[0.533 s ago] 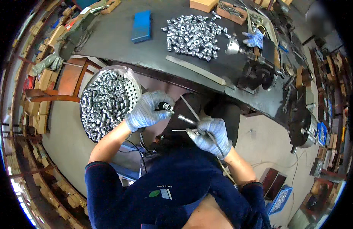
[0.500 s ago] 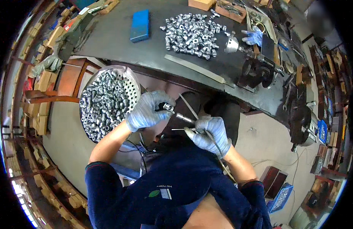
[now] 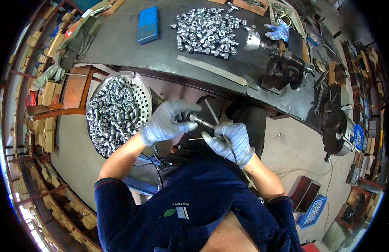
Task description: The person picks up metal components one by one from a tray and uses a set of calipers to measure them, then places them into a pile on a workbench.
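Note:
My left hand, in a grey-blue knit glove, pinches a small shiny metal fitting over my lap. My right hand, gloved the same way, is closed around several slim tools. One is a bright round metal rod, whose tip meets the fitting; how far it goes in is too small to tell. A long narrow grey strip, perhaps a file, crosses the same hand and runs back along the wrist. Below it a thin pin-like rod sticks out toward the left.
Left of my lap, a round perforated metal basin holds many fittings. On the dark workbench lie a heap of fittings, a blue block, a flat metal bar and a chuck device. A wooden chair stands left.
The fitting and the bright rod, apart before, have come together. My left hand has shifted slightly right. The whole view has tilted a little, moving the bench upward.

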`<state>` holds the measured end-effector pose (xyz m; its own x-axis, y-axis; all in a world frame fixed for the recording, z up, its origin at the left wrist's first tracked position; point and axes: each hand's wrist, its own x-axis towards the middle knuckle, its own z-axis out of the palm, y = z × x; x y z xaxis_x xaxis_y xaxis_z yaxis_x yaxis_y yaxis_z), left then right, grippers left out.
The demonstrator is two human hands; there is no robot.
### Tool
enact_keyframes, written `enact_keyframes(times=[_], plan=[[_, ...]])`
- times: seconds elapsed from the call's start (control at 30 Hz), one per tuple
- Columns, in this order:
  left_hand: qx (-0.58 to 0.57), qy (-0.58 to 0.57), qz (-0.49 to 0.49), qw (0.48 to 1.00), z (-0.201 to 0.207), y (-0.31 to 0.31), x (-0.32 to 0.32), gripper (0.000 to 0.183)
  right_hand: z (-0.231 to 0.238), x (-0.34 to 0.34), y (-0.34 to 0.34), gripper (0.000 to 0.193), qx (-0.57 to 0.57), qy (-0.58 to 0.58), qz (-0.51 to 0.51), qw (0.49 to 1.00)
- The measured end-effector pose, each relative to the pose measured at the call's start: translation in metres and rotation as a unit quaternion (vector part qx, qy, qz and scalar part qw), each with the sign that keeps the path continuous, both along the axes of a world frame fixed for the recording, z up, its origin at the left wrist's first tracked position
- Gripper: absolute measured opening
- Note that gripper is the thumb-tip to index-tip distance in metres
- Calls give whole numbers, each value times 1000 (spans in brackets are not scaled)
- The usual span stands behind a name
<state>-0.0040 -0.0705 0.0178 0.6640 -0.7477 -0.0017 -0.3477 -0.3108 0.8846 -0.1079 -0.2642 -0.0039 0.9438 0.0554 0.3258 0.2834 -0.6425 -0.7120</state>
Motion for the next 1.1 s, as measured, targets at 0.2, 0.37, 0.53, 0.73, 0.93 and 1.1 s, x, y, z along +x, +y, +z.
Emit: enact_keyframes(times=[0.2, 0.37, 0.53, 0.73, 0.93, 1.1], plan=[[-24, 223, 38, 974, -8, -3, 0, 29, -2, 3, -3, 36, -28, -31, 7, 999], [-104, 268, 21, 958, -20, -7, -1, 29, -24, 0, -5, 27, 228, 82, 13, 970], [-139, 252, 22, 957, -20, 2, 11, 29, -25, -9, -12, 27, 234, 115, -32, 965], [33, -141, 131, 981, -22, 4, 20, 15, 14, -22, -20, 37, 104, 22, 13, 994], [85, -201, 129, 967, -25, 0, 15, 16, 33, -17, -5, 34, 130, -9, 102, 986], [93, -211, 106, 967, -25, 1, 12, 18, 27, -9, 7, 33, 176, 12, 80, 981]])
